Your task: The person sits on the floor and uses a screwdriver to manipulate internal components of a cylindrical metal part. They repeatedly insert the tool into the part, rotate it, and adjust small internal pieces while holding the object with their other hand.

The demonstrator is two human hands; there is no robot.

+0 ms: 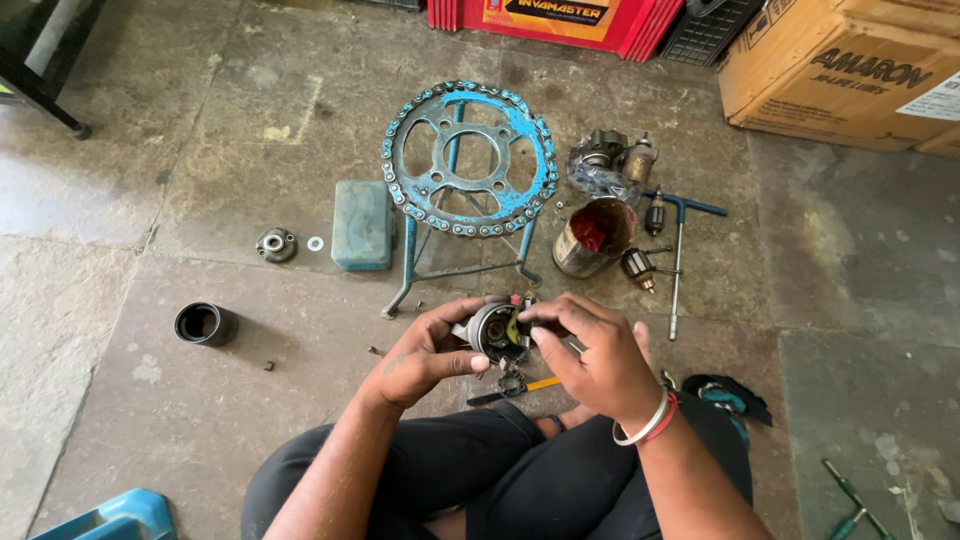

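Note:
My left hand (425, 352) cups a small round metal motor housing (495, 330) from the left and below. My right hand (590, 355) grips the same housing from the right, fingertips pressed on its top front edge. A white and red bangle sits on my right wrist. Below the hands lie pliers (512, 384) and a yellow-handled tool (540, 384) on the stone floor, partly hidden by my legs.
A blue stand made from a sprocket and chain (470, 160) stands ahead. A blue tin (362, 225), round cap (276, 244), black cylinder (205, 324), rusty can (595, 238), armature (638, 266), T-handle wrench (680, 250), red battery (550, 20) and cardboard box (840, 70) surround it.

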